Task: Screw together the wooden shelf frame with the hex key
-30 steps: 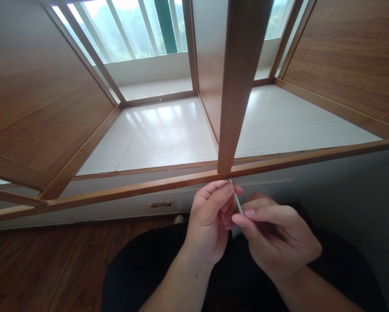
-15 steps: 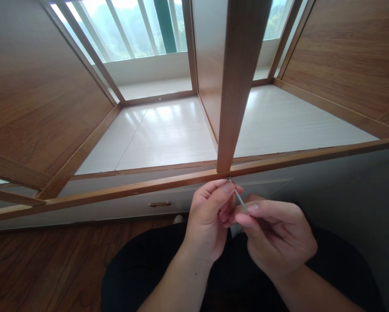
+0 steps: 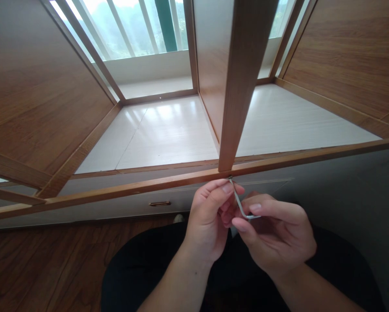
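A silver L-shaped hex key (image 3: 240,204) slants from the underside of the wooden rail (image 3: 168,184) down to my hands. Its upper tip meets a small dark metal fastener (image 3: 231,177) just below the foot of the wooden upright (image 3: 235,108). My left hand (image 3: 210,212) is closed, thumb and fingers pinching around the key's upper end. My right hand (image 3: 275,229) has its fingers at the short bent arm; the index fingertip touches it and the thumb sits slightly apart below. The ends of the fingers behind the key are hidden.
Wooden side panels (image 3: 347,60) stand left and right of the frame, with a white-topped surface (image 3: 162,134) behind the rail. Below it, a drawer front carries a brass handle (image 3: 160,203). My dark-clothed legs (image 3: 142,268) are under my hands, above the wood floor (image 3: 45,264).
The hex key has turned, so its short bent arm now shows pointing right. My right thumb has moved slightly away from it. My left hand stays almost still.
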